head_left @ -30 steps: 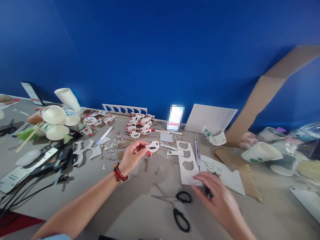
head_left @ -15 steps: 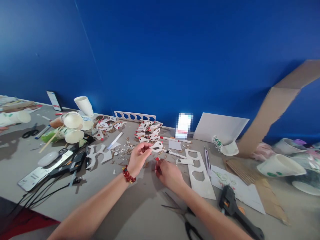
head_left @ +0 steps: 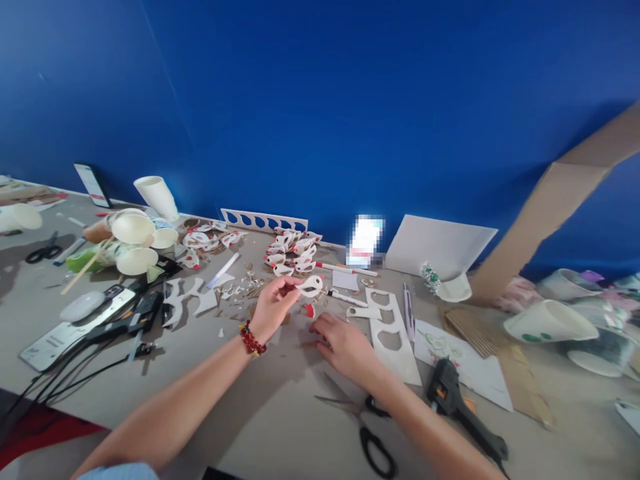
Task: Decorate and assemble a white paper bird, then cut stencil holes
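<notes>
Left hand (head_left: 274, 308) had the white cutout (head_left: 306, 288) pinched by its 9 o'clock end, probably to keep the rest clear, with a red piece (head_left: 309, 311) at its 6 and right hand (head_left: 345, 345) half-curled at 5, couldn't tell if empty.

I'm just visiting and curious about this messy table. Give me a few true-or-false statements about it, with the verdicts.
1. The left hand holds a white cutout with an opening in it. True.
2. The red bead bracelet is on the right wrist. False: it is on the left wrist.
3. A small red piece shows close to the fingertips of the right hand. True.
4. The scissors are gripped in the right hand. False: they lie on the table, near the right forearm.
5. A white sheet leans against the blue wall. True.
</notes>
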